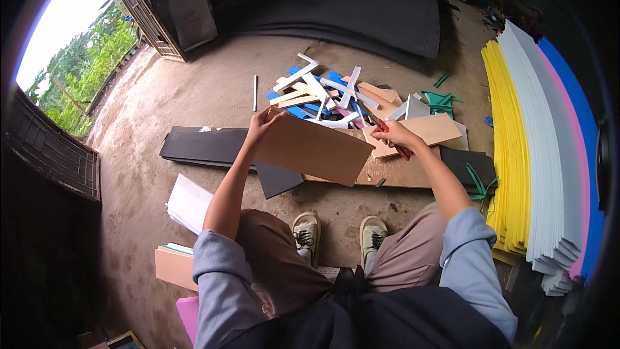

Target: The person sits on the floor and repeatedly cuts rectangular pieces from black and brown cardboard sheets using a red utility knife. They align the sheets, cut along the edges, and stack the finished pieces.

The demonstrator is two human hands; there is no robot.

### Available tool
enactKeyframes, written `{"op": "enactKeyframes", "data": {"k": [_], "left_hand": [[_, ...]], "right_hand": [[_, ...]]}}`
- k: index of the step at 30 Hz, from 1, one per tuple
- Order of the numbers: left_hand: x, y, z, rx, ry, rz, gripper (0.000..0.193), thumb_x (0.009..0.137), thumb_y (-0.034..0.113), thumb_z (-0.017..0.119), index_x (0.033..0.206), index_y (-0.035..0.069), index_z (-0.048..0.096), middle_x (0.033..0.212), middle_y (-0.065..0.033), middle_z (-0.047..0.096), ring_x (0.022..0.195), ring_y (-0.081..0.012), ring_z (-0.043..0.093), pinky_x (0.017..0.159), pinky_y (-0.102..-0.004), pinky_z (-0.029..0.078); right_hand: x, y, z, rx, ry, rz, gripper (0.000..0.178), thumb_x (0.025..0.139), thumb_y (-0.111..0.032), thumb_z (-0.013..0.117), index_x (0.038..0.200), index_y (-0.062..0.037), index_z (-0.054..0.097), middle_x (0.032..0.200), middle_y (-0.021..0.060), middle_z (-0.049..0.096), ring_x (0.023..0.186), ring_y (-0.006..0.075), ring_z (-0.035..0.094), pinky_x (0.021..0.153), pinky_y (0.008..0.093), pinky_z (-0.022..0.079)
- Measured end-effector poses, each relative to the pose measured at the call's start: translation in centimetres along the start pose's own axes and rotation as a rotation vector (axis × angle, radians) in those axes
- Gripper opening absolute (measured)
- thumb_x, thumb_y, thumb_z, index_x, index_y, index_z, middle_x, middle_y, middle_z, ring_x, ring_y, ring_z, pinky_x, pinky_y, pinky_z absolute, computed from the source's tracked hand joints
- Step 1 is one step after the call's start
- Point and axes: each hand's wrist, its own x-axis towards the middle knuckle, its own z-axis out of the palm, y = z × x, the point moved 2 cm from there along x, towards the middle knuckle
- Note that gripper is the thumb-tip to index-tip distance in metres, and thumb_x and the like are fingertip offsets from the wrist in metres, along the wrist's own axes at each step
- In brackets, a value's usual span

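My left hand (263,128) grips the upper left corner of a tan foam sheet (313,148), which is held up and tilted in front of me. In my right hand (395,136), fingers closed round it, is a red and black utility knife (403,152); its thin end points up and away from me. Beneath the right hand lies another tan sheet (429,129). A wooden board (400,172) rests under that sheet, partly hidden. Dark foam sheets (205,144) stick out to the left of the raised sheet.
Beyond my hands is a heap of white, blue and tan offcut strips (323,94). Green scraps (441,101) lie beside it. Tall stacks of yellow sheets (507,155) and white sheets (546,155) stand at right. White sheets (190,203) lie at left. Large black sheets (349,19) cover the back floor.
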Motion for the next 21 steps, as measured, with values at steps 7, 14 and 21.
{"op": "enactKeyframes", "data": {"k": [7,14,21], "left_hand": [[-0.1,-1.7,-1.9,0.001,0.096,-0.061,0.018,0.083,0.02,0.06,0.083,0.002,0.057,0.066,0.0037,0.053,0.058,-0.0019,0.046,0.051,-0.0174,0.037],[-0.1,-5.2,-4.9,-0.022,0.168,-0.203,0.026,0.085,0.018,0.057,0.104,0.001,0.057,0.069,0.0016,0.057,0.06,-0.0024,0.05,0.052,-0.017,0.04],[-2.6,-8.8,-9.2,-0.163,0.579,-0.376,0.034,0.085,0.023,0.056,0.11,0.0,0.05,0.083,-0.0025,0.058,0.068,-0.007,0.055,0.059,-0.0211,0.046]], "right_hand": [[5.7,-0.3,3.3,-0.082,-0.128,-0.077,0.02,0.077,-0.022,0.064,0.083,-0.0037,0.058,0.064,0.0016,0.054,0.051,0.0078,0.049,0.044,0.0218,0.04],[12.2,4.3,2.2,-0.03,0.218,-0.088,0.018,0.078,-0.019,0.06,0.079,-0.0014,0.058,0.059,0.0035,0.056,0.048,0.0105,0.053,0.044,0.0243,0.04],[19.1,10.4,5.8,-0.38,0.371,0.099,0.055,0.069,-0.018,0.057,0.115,0.0032,0.038,0.121,0.0315,0.031,0.1,0.0438,0.047,0.088,0.0448,0.038]]}}
